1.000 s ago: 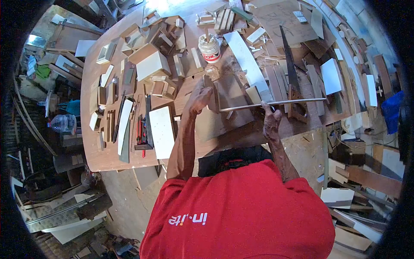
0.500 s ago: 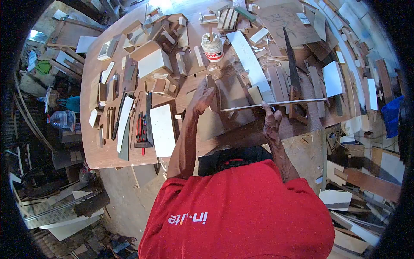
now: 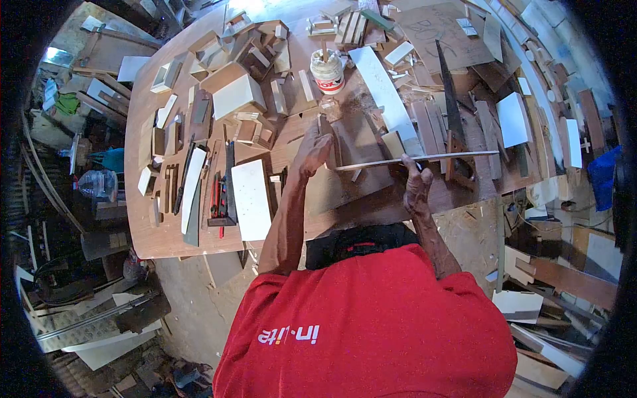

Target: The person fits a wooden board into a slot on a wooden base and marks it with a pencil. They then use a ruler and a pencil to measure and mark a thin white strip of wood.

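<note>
My left hand (image 3: pixel 314 151) is closed round an upright brown wooden piece (image 3: pixel 332 147) near the front middle of the table. A thin, pale-edged board (image 3: pixel 454 156), seen almost edge-on, runs rightward from the foot of that piece; the two meet or nearly meet at a corner. My right hand (image 3: pixel 418 182) grips the near side of this board, fingers curled, with a small dark spot by the fingers that I cannot make out. Just beyond the board lies a small tan block (image 3: pixel 393 144). A handsaw (image 3: pixel 451 106) rests to the right, its handle partly behind the board's end.
The wooden table (image 3: pixel 159 242) carries a white tub (image 3: pixel 326 74) with a stick in it, a long white board (image 3: pixel 383 93), a white panel (image 3: pixel 251 199) and several small wooden box shapes (image 3: pixel 232 93). Red-handled tools (image 3: pixel 217 199) lie at left. Offcuts surround the table.
The thin board has shifted very slightly to the left, with its left end a touch higher. Both hands keep their grip.
</note>
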The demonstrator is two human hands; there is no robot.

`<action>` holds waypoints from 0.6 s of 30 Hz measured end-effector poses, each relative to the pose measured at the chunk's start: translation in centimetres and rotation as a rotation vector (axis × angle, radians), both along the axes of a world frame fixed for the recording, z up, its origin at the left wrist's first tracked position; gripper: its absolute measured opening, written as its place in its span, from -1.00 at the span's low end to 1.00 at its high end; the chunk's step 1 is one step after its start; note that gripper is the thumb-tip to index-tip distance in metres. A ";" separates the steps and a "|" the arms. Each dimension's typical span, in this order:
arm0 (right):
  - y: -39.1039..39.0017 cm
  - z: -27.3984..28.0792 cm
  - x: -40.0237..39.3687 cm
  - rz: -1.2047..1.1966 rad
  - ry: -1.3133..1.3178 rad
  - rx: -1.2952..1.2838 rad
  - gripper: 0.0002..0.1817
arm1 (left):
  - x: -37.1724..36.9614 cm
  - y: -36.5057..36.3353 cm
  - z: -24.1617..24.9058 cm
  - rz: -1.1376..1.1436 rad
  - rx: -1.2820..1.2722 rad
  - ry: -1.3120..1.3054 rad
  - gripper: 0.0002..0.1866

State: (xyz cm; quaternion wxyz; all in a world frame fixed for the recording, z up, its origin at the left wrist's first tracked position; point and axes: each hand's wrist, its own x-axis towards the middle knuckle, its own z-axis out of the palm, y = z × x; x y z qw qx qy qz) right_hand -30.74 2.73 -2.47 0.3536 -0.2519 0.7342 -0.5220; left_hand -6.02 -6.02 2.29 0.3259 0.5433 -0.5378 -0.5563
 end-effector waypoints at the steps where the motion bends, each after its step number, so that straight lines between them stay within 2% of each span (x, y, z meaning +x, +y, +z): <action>1: 0.0 1.3 0.5 0.004 -0.043 -0.011 -0.52 | 0.2 -0.2 -0.9 0.000 0.000 0.000 -0.48; 3: 0.1 2.1 0.7 0.008 -0.085 -0.022 -0.52 | 0.3 -0.5 -1.8 -0.040 -0.181 0.003 -0.46; 4: 0.1 2.0 0.7 0.011 -0.068 -0.009 -0.52 | 0.2 -0.4 -1.7 -0.040 -0.181 0.003 -0.46; 8: 0.2 3.5 1.1 0.016 -0.111 -0.029 -0.52 | -0.3 -0.2 -1.7 -0.019 -0.159 0.037 -0.42; 11: 0.1 1.3 0.6 0.001 -0.028 -0.006 -0.50 | -0.7 -0.1 -1.3 -0.013 -0.161 -0.008 -0.40; 13: 0.0 1.2 0.7 -0.010 -0.032 -0.013 -0.49 | -1.2 0.6 0.6 -0.006 -0.150 -0.025 -0.38; 15: 0.1 0.6 0.6 -0.022 -0.037 -0.020 -0.48 | -1.7 1.7 2.9 0.042 0.041 0.073 -0.40; 18: 0.2 -0.6 -0.1 0.005 -0.010 0.061 -0.48 | -1.6 2.2 1.3 0.058 0.017 0.102 -0.39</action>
